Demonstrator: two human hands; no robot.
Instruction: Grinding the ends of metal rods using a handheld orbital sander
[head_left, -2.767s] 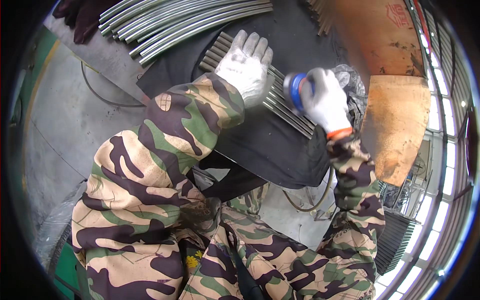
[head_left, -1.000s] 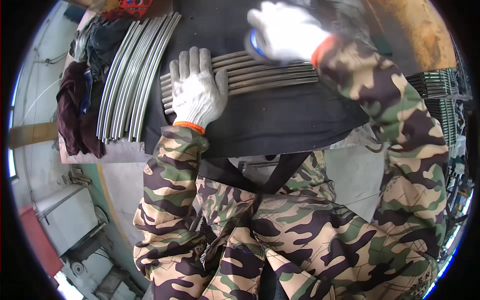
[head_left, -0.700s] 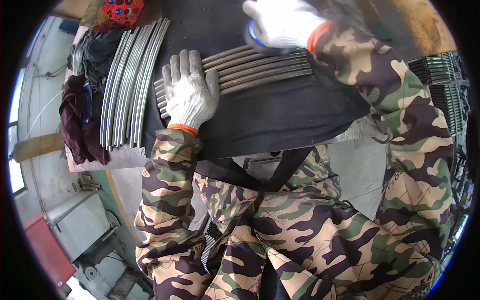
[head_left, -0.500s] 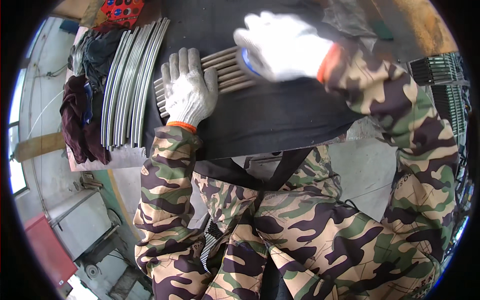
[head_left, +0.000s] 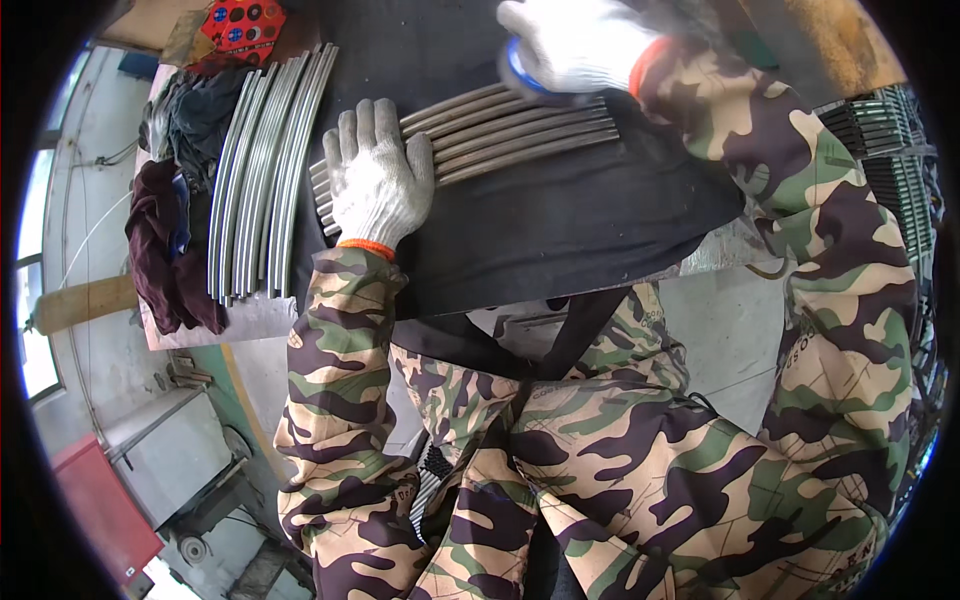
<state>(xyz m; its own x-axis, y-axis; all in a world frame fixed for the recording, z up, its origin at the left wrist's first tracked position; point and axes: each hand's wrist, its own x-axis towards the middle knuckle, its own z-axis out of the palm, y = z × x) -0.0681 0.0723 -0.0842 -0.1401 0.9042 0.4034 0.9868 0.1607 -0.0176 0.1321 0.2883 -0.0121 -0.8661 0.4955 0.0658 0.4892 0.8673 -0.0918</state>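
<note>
Black cloth [head_left: 560, 230] bears metal rods [head_left: 510, 135] beneath the left hand [head_left: 381, 183].

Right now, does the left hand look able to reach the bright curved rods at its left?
Probably yes: the left hand lies flat on the duller rods, near the bright curved rods, with only the duller rods' ends and some black cloth visible between. I see nothing blocking the way.

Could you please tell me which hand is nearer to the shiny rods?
Left. The left hand rests on the darker rods, just right of the shiny rods; the right hand, holding a blue tool, is farther right, by the darker rods' upper edge.
</note>
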